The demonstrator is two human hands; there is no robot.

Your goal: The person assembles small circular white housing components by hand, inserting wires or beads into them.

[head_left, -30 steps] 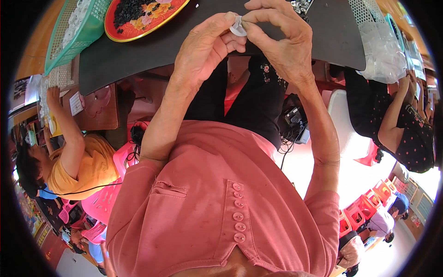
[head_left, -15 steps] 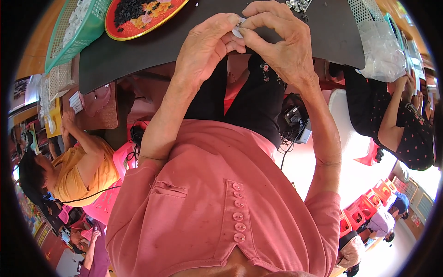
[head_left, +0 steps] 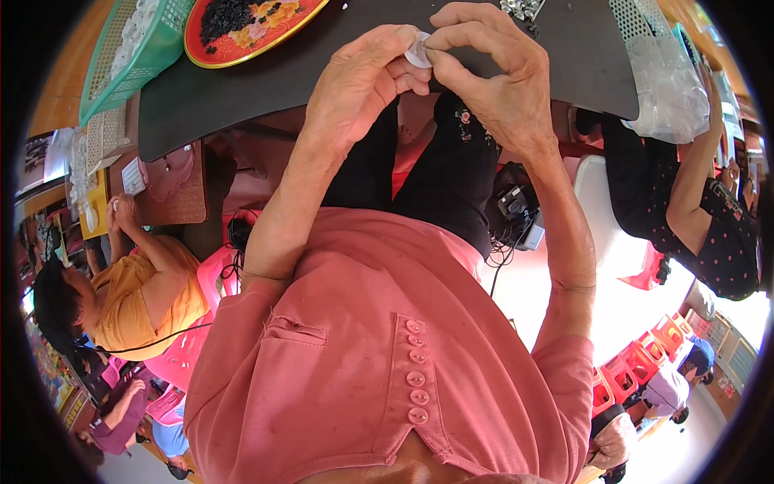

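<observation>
White, the disc [head_left: 418,54] sits top centre of the frame, above the counter [head_left: 580,68]. Your left hand [head_left: 353,87] pinches it; your right hand [head_left: 508,87] nearly closes its grip at the edge, hold unclear. Brace the left, touch lightly with the right.

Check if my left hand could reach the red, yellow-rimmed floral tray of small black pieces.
Likely yes: nothing visible stands between your left hand and the red, yellow-rimmed floral tray, though the fingers hold a small white disc.
</observation>
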